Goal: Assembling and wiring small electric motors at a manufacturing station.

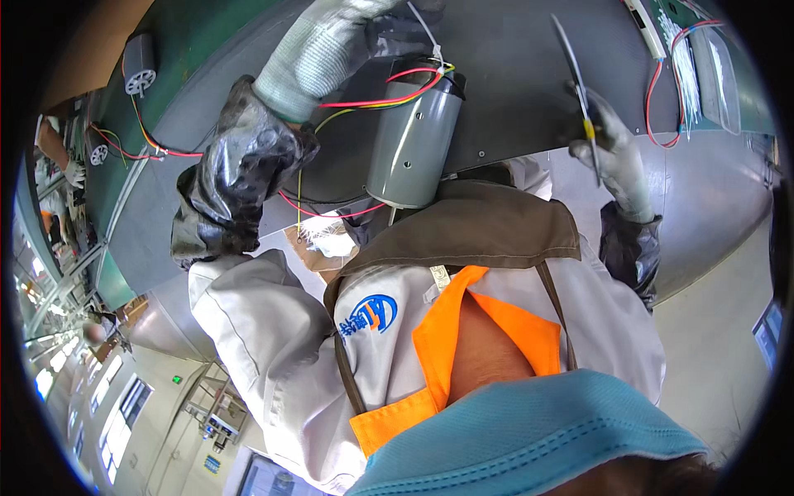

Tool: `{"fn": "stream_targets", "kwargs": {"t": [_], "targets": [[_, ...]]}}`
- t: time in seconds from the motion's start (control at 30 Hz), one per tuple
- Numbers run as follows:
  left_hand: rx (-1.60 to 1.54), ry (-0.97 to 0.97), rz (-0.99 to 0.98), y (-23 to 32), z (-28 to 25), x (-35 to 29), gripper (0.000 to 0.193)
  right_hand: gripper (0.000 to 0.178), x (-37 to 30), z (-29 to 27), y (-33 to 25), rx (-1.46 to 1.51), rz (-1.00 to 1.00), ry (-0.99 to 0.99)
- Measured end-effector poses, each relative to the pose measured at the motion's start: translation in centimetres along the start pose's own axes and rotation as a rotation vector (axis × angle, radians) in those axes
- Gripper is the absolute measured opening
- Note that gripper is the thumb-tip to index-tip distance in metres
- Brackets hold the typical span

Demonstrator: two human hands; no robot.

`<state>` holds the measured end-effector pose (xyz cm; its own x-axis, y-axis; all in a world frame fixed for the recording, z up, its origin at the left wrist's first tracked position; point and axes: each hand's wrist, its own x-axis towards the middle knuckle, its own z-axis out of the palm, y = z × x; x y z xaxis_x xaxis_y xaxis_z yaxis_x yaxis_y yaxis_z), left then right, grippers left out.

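A grey cylindrical motor (416,145) lies on the dark worktop before me, its shaft pointing toward my apron. Red, yellow-green and black wires (389,102) run from its far end, where a white cable tie (425,29) stands up. My left hand (331,54), in a pale knit glove with dark fingertips, bends its fingers beside that tie; what they grip is hidden. Off the right side of the motor, my gloved right hand (610,149) is closed on a long, thin metal tool with a yellow band (576,78), whose exact kind I cannot make out.
Two more wired motors, one nearer (140,64) and one farther (98,147), stand at the left. At the right are a bundle of white cable ties (683,70), a clear plastic tray (716,78) and a white stick-shaped device (646,29) beside red wires. A co-worker's gloved hand (74,174) shows far left.
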<state>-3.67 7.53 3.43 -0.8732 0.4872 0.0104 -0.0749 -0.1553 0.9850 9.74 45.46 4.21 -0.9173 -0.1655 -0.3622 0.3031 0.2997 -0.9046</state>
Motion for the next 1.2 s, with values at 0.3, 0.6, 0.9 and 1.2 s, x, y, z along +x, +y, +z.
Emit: {"fn": "stream_targets", "kwargs": {"t": [0.3,0.6,0.9,1.2], "targets": [[-0.298,-0.292,-0.212,2.8,0.4,1.0,0.029,0.058,3.4,4.4,-5.7,-0.671,-0.503,-0.305],[0.505,-0.500,-0.129,13.0,-1.3,-9.2,0.023,0.029,5.5,4.3,-5.9,-0.807,-0.255,-0.076],[1.474,0.235,0.000,9.2,2.6,-19.3,0.063,0.041,9.7,4.7,-5.5,-0.183,0.303,-0.728],[1.195,0.704,0.372,-0.1,5.4,-7.7,0.058,0.049,15.0,14.0,-6.2,0.067,-0.123,-0.621]]}}
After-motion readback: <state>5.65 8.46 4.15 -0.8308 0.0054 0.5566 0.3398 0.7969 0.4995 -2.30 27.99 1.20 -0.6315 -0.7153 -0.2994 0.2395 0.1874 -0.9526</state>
